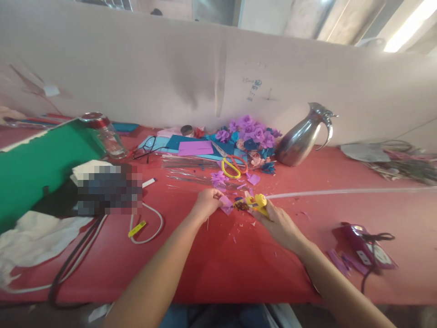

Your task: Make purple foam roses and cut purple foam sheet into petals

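Note:
My left hand (206, 204) pinches a purple paper petal piece (226, 205) between thumb and fingers. A thin pale stem shows below that hand. My right hand (280, 224) is wrapped round a yellow glue gun (257, 202), its dark, stained nozzle pointing left at the petal piece. Whether nozzle and paper touch, I cannot tell. A long clear glue stick (317, 193) runs right from behind the gun. Just beyond my hands lie a purple paper flower (218, 178), a small purple paper square (253, 179) and scissors (231, 167) with yellow and orange handles.
Purple, blue and pink paper flowers (254, 132) are heaped at the back, beside a steel jug (302, 136). Left of them are paper sheets (195, 147), eyeglasses (148, 149) and a glass jar (111, 139). A maroon power strip (370, 246) lies right; a white cable (160, 216) loops left.

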Demonstrator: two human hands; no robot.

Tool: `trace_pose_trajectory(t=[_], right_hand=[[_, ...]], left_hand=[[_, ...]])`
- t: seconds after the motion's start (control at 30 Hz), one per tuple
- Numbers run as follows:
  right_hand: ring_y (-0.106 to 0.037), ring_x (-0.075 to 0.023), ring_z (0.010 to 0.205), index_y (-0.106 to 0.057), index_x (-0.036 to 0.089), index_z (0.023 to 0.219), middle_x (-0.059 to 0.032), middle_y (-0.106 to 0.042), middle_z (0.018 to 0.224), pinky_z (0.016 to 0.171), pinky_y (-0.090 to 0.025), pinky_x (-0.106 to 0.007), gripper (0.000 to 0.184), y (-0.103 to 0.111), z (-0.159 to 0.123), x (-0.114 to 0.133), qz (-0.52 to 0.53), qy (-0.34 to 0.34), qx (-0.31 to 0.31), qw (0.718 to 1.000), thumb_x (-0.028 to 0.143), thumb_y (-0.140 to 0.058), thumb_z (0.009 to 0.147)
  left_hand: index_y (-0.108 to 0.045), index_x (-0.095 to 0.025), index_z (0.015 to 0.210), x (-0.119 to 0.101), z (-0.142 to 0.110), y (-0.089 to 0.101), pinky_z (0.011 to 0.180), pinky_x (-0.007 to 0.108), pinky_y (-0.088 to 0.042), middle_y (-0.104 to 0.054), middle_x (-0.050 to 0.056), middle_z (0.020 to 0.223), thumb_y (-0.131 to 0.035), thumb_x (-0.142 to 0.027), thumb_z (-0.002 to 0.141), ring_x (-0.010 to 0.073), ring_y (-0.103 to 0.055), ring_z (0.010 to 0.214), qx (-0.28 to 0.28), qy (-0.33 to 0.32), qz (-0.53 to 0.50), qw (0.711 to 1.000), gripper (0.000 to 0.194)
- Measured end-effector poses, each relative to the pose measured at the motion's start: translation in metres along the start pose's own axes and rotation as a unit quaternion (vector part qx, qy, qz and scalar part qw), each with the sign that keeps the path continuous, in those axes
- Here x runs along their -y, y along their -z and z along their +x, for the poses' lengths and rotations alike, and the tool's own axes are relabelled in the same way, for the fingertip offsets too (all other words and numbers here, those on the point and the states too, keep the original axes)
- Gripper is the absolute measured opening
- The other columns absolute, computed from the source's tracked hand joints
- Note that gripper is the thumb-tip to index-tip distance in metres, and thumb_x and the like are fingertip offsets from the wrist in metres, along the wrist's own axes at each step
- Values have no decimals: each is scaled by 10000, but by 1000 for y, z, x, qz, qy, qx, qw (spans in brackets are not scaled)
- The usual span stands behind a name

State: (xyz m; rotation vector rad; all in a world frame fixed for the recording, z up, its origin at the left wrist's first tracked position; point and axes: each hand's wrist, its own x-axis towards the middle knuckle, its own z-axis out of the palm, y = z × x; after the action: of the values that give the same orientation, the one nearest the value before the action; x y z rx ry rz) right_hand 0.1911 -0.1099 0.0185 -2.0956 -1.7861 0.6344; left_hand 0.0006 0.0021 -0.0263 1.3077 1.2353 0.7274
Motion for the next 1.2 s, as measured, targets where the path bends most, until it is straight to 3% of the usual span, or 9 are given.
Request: trace_pose_trajectory(t=[0.3,0.43,0.53,0.7,0.8,0.9,0.97,1.1,1.2], right_hand=[[-605,-221,713,-487,218,935,-69,-663,802,587,-348,-269,255,2,4,-2,22,-11,-25,999,452,-430,854],[-543,-157,550,-519,216,870,-12,-615,676,508,-356,-245,296,-1,11,-15,133,-19,-31,990,502,-478,803],[-517,-135,458,-539,200,843,19,-562,555,457,-372,-237,407,8,26,-36,215,-78,-47,972,586,-427,779],[-569,-169,468,-545,176,678,-12,-549,455,479,-412,-261,333,42,62,-82,145,-153,-98,973,464,-440,807],[-615,-238,602,-558,172,574,-71,-594,505,588,-445,-343,289,57,72,-89,70,-164,-142,974,362,-509,787],[-601,-299,914,-653,164,738,-139,-693,827,789,-420,-430,191,58,69,-64,23,-109,-187,976,291,-522,795],[-573,-276,1018,-686,194,884,-112,-689,1003,874,-396,-409,206,49,63,-31,19,-30,-175,984,319,-542,805],[-620,-198,956,-691,251,1024,-33,-709,1022,855,-426,-299,266,26,57,36,54,220,-9,974,311,-585,787],[-649,-180,780,-739,235,856,-11,-738,822,714,-448,-260,202,16,60,57,53,229,50,971,220,-558,767]], left_hand=[[-652,-151,613,-9,-6,0,560,241,-396,-631,4,573,-619,-41,543,126,-540,553,9,11,7,1000,134],[-643,-152,601,-9,-5,0,574,246,-400,-615,-3,563,-629,-14,519,128,-534,559,3,16,-2,1000,160],[-635,-150,603,-11,-4,1,591,250,-410,-616,-2,571,-626,2,509,133,-546,575,-2,19,-19,1000,179],[-645,-154,674,-14,-4,0,640,252,-438,-660,8,659,-645,-53,547,130,-576,615,17,-13,-60,998,162],[-651,-158,710,-15,-6,1,669,254,-437,-664,5,686,-676,-113,557,128,-575,636,24,-51,-70,996,162],[-658,-160,732,-17,-8,2,657,256,-431,-654,4,689,-675,-155,574,136,-569,646,32,-77,-64,995,159],[-663,-163,732,-18,-9,3,645,252,-422,-653,5,703,-672,-165,579,139,-565,654,34,-94,-46,994,153],[-658,-178,668,-21,-11,4,558,232,-357,-601,-27,616,-649,-146,580,115,-484,562,30,-133,21,990,93],[-638,-186,613,-21,-12,5,511,229,-302,-511,-52,516,-638,-138,583,105,-409,496,27,-140,62,988,57]])
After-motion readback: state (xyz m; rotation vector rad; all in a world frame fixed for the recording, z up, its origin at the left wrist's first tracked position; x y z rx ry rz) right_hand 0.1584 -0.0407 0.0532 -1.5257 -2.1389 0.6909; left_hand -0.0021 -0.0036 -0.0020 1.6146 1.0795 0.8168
